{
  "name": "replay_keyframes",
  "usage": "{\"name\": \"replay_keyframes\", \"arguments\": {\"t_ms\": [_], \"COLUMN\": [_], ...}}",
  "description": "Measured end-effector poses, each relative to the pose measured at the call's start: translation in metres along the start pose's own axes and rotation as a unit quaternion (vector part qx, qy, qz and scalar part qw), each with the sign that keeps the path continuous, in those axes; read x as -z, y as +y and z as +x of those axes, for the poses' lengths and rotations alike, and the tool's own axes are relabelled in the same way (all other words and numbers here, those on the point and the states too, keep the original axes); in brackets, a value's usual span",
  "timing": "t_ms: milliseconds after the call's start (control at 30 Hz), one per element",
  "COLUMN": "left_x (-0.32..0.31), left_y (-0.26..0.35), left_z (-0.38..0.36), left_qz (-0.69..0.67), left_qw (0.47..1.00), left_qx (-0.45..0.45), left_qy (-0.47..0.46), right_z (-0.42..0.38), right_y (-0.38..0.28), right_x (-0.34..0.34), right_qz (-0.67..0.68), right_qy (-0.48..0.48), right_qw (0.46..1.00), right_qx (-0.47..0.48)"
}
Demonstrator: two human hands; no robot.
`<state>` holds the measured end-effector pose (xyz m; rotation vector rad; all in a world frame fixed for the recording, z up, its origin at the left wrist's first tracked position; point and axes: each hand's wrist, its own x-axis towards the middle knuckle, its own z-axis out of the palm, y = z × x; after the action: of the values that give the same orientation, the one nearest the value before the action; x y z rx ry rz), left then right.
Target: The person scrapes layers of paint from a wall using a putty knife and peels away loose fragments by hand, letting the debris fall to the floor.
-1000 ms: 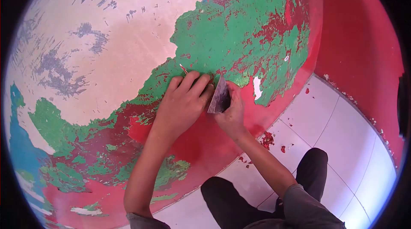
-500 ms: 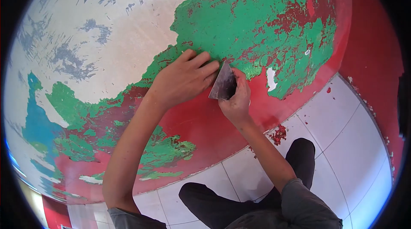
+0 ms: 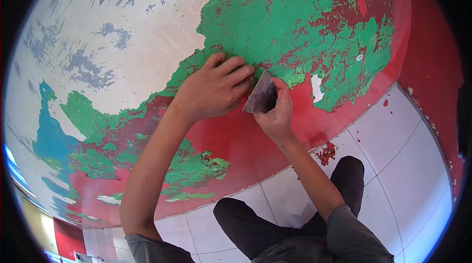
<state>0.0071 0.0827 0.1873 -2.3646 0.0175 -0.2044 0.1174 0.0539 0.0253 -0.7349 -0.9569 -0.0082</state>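
Observation:
A triangular metal scraper blade (image 3: pixel 261 93) is gripped in my right hand (image 3: pixel 277 111), its flat edge facing left. My left hand (image 3: pixel 214 87) rests against the painted surface just left of the blade, fingers curled; whether anything is under them is hidden. Around both hands the curved surface shows patchy green paint (image 3: pixel 275 22), with smooth red (image 3: pixel 236 140) below and bare off-white (image 3: pixel 162 31) at the upper left.
White floor tiles (image 3: pixel 388 125) lie below the curved surface, with red paint flakes (image 3: pixel 326 153) near its base. A red wall (image 3: pixel 432 51) stands at the right. My dark-trousered legs (image 3: pixel 246 221) are at the bottom.
The view has shifted slightly. The scraper and both hands keep nearly the same place on the surface, with the left fingers a little differently curled.

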Motion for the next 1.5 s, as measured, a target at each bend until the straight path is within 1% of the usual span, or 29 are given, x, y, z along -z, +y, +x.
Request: {"name": "replay_keyframes", "arguments": {"t_ms": [100, 200, 300, 400, 500, 600, 633, 700, 733, 767, 800, 900, 1000, 1100, 1200, 1300, 1400, 1500], "left_x": [-0.001, -0.001, -0.003, -0.006, -0.017, -0.024, -0.023, -0.02, -0.017, -0.015, -0.014, -0.01, -0.013, -0.01, -0.028, -0.039, -0.043, -0.044], "left_y": [0.0, -0.002, 0.0, 0.007, 0.017, 0.031, 0.042, 0.07, 0.085, 0.1, 0.107, 0.096, 0.082, 0.074, 0.08, 0.08, 0.079, 0.081], "left_z": [-0.002, -0.003, -0.006, -0.011, -0.024, -0.029, -0.029, -0.022, -0.022, -0.023, -0.021, 0.001, 0.021, 0.027, 0.018, 0.012, 0.007, 0.006], "left_qz": [-0.002, 0.003, -0.003, -0.018, -0.04, -0.036, -0.037, -0.036, -0.114, -0.19, -0.263, -0.26, -0.238, -0.276, -0.303, -0.472, -0.487, -0.454], "left_qw": [1.0, 1.0, 1.0, 1.0, 0.998, 0.991, 0.976, 0.924, 0.88, 0.819, 0.743, 0.717, 0.717, 0.696, 0.694, 0.592, 0.598, 0.631], "left_qx": [-0.004, -0.007, -0.009, 0.007, 0.024, 0.09, 0.159, 0.292, 0.396, 0.492, 0.577, 0.628, 0.64, 0.661, 0.634, 0.607, 0.593, 0.581], "left_qy": [0.009, 0.021, -0.014, -0.014, 0.042, 0.094, 0.145, 0.242, 0.237, 0.228, 0.215, 0.155, 0.14, 0.052, 0.154, 0.241, 0.231, 0.238], "right_z": [0.001, 0.007, 0.012, 0.012, 0.01, 0.014, 0.012, 0.005, -0.002, -0.01, -0.011, -0.008, 0.001, 0.008, 0.011, 0.016, 0.012, 0.01], "right_y": [0.001, -0.01, -0.004, 0.0, -0.004, -0.011, -0.01, -0.005, -0.005, -0.006, -0.009, -0.024, -0.027, -0.035, -0.039, -0.052, -0.05, -0.044], "right_x": [-0.008, -0.006, -0.004, -0.001, 0.005, 0.013, 0.016, 0.02, 0.023, 0.025, 0.025, 0.026, 0.007, 0.004, 0.003, -0.005, -0.012, -0.018], "right_qz": [-0.024, -0.08, -0.081, -0.087, -0.086, -0.08, -0.07, -0.047, 0.034, 0.114, 0.19, 0.245, 0.251, 0.221, 0.203, 0.214, 0.23, 0.239], "right_qy": [0.005, -0.035, -0.048, -0.066, -0.11, -0.153, -0.122, -0.058, -0.029, 0.001, 0.033, -0.02, 0.05, 0.052, 0.04, 0.069, 0.095, 0.12], "right_qw": [1.0, 0.993, 0.99, 0.985, 0.981, 0.98, 0.986, 0.995, 0.998, 0.983, 0.949, 0.899, 0.881, 0.891, 0.885, 0.871, 0.872, 0.87], "right_qx": [0.009, 0.079, 0.108, 0.132, 0.132, 0.102, 0.092, 0.071, -0.037, -0.145, -0.251, -0.362, -0.397, -0.394, -0.417, -0.438, -0.421, -0.415]}}
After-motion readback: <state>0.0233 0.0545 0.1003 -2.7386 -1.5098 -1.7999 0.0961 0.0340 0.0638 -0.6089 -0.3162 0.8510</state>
